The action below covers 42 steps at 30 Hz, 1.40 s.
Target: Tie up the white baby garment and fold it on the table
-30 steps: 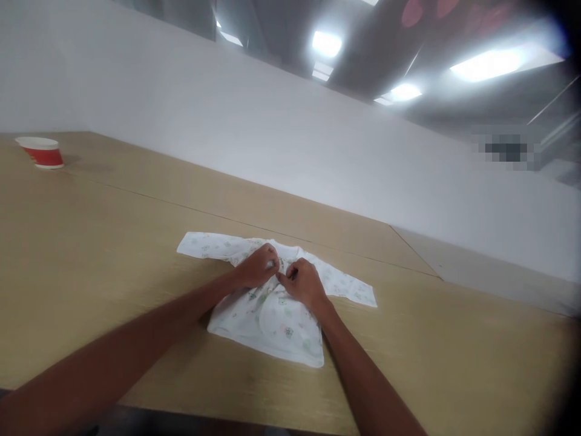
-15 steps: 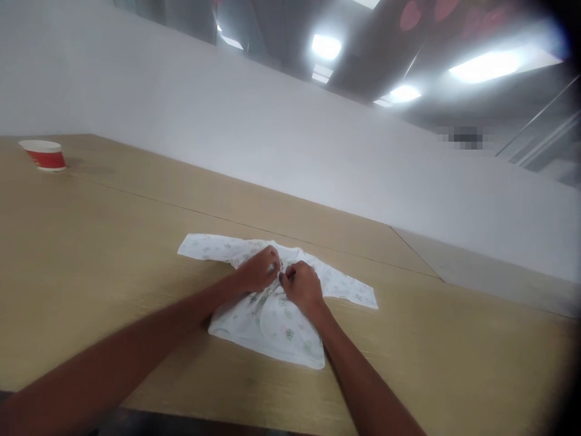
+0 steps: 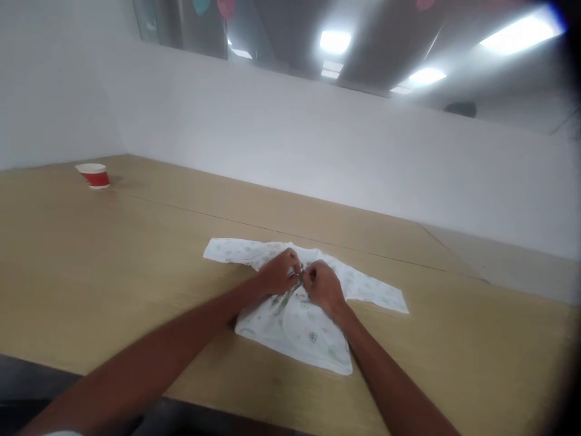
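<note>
A small white long-sleeved shirt (image 3: 313, 339) with a green and pink print lies on the table, its sleeves spread to both sides. At its upper middle, my left hand (image 3: 280, 271) pinches the fabric along the front. Close beside it, my right hand (image 3: 323, 286) is closed on the same front, the fingertips of both hands almost meeting. Between them the cloth is bunched and slightly lifted. Any fastener under the fingertips is too small to make out.
A red and white paper cup (image 3: 95, 177) stands at the far left of the wooden table (image 3: 149, 260). Behind the table runs a white wall (image 3: 254, 127). The table's front edge shows at the bottom left.
The whole view has shifted, so shirt, cup and hands sit further right in the picture. Both hands stay closed at the shirt's front, with only slight finger movement.
</note>
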Motion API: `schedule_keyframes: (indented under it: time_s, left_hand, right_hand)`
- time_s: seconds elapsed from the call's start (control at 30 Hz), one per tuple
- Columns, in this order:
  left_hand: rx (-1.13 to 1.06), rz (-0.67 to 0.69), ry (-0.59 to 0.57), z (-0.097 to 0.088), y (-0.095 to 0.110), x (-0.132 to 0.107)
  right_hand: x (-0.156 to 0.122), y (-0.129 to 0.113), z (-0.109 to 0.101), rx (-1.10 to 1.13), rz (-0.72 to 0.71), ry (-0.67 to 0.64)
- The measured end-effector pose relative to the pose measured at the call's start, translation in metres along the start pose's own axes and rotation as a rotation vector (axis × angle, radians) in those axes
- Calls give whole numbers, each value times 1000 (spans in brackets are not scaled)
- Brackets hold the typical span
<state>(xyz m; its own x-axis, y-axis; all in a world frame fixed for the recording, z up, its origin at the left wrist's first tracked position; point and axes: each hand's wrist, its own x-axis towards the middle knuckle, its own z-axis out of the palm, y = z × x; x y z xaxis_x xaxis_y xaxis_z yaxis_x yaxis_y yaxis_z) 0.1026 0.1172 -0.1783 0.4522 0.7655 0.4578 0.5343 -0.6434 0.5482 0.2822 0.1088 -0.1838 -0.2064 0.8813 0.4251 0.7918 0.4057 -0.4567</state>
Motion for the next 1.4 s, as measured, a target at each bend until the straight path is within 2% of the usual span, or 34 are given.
schedule_keyframes:
  time_s: [0.17,0.23,0.4,0.53,0.7,0.93,1.1,1.27,1.4]
  left_hand:
    - [71,19,-30,-3,6,0]
    - [23,-22,-24,-4,8,0]
    - [-184,-199,-10,-5,8,1]
    - [-311,-251,0,-6,5,6]
    - [-471,-327,-68,-8,2,12]
    - [-447,-284,-100,-11,-1,14]
    - [-468,-306,-75,-11,-2,14]
    - [-471,-303,-87,-12,2,14]
    - [-468,-302,-95,-13,1,14]
  right_hand:
    - [4,3,3,274,-302,115]
    - [4,2,3,317,-342,113]
    - [4,4,1,359,-271,48]
    - [7,7,-1,346,-224,-40]
    - [12,11,-5,381,-169,-113]
    - [15,10,-12,512,-118,-120]
    - [17,11,-18,703,-57,-175]
    - [17,15,-11,782,-89,-203]
    - [16,15,-6,777,-73,-153]
